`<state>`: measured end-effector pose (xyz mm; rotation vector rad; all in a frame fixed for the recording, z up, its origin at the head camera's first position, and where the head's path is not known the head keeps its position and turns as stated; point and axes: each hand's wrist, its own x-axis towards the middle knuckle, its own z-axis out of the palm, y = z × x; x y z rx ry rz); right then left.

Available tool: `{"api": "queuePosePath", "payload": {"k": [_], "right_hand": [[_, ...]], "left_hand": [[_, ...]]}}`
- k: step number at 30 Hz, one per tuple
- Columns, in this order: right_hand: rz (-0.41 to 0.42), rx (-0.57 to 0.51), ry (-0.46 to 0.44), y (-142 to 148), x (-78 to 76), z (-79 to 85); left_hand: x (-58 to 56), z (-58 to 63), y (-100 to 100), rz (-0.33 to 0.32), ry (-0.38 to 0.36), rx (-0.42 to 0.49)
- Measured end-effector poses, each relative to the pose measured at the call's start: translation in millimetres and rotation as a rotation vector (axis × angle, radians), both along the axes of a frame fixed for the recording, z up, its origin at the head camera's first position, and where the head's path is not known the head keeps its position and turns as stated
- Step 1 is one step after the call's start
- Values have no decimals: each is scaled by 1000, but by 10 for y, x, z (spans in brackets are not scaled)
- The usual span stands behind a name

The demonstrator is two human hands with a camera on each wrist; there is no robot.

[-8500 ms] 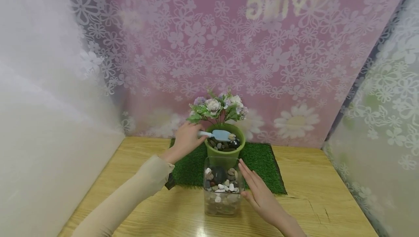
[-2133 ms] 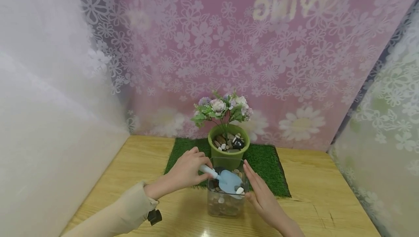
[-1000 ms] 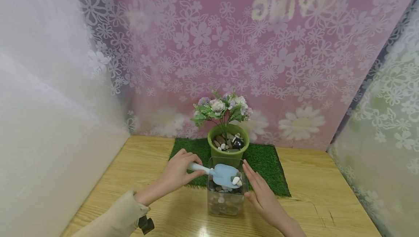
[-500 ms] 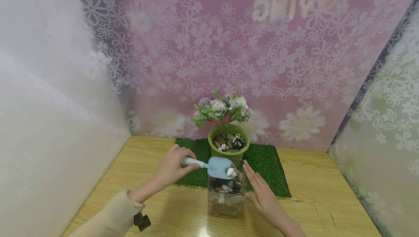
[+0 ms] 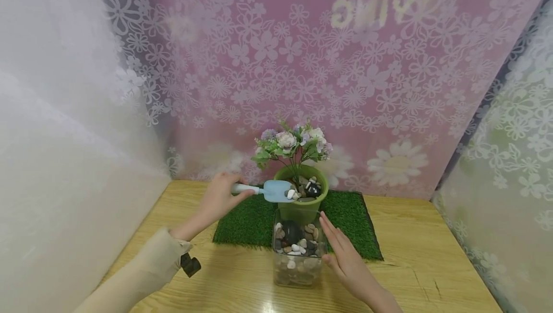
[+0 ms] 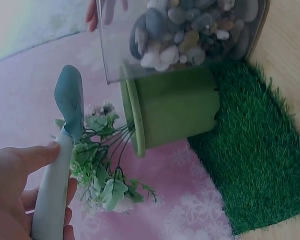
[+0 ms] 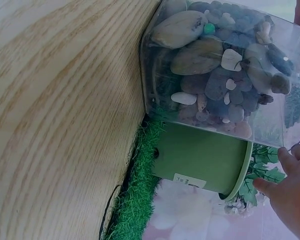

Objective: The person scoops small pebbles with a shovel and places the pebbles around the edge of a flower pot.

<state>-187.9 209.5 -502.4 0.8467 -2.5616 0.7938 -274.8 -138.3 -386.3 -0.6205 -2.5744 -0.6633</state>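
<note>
My left hand [image 5: 219,197] grips the pale handle of a small blue trowel [image 5: 274,191]. A few white and brown pebbles [image 5: 292,194] lie at the tip of its blade, which overlaps the left front rim of the green flowerpot [image 5: 325,183] in the head view. Stones fill the pot around the stems of a bunch of white and purple flowers [image 5: 287,140]. In front stands a clear square container [image 5: 298,274] of mixed stones [image 7: 210,75]. My right hand [image 5: 347,258] has its fingers straight, resting along the container's right rim.
A green artificial grass mat [image 5: 354,222] lies under the pot on the wooden table [image 5: 414,236]. Behind hangs a pink floral curtain [image 5: 268,63], with pale sheets at both sides. A black wrist device [image 5: 190,265] hangs at my left cuff.
The trowel scooped among the container's stones, came up carrying pebbles, then moved away from me and leftward to the flowerpot's rim. My right hand has stayed on the container.
</note>
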Motion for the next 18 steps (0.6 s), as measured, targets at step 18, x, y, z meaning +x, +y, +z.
{"api": "queuePosePath", "payload": {"k": [18], "right_hand": [[26, -20, -9, 18, 0, -10]], "left_hand": [[-532, 46, 56, 75, -52, -175]]}}
